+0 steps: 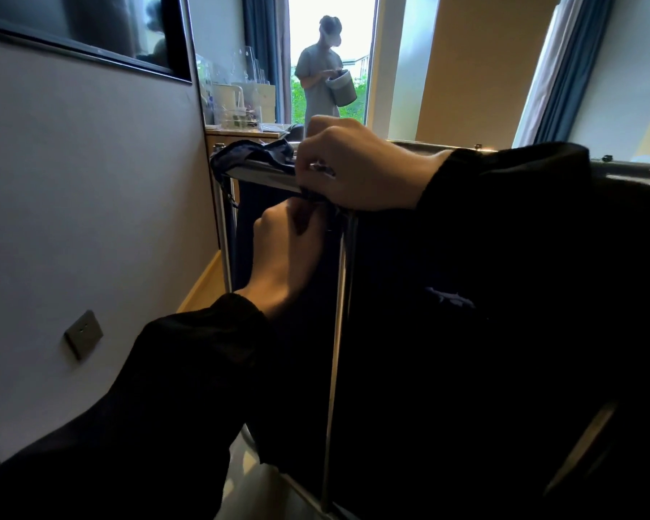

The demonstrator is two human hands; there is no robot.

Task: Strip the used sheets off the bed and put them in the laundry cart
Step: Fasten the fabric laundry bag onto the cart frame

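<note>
Dark bag fabric (pixel 241 155) on laundry cart (pixel 264 177) rail, pinched by left hand (pixel 286 253) and right hand (pixel 357 170).

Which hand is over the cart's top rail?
The right hand, gripping dark fabric at the top rail; the left hand pinches it lower, beneath the corner.

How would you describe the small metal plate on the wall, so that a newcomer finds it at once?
Start from the pale wall on the left, under the dark-framed screen. Low on that wall, beside the person's left sleeve, sits the small metal plate. It is the only fitting on that stretch of wall: grey, rectangular, standing slightly proud of the paint.
</note>
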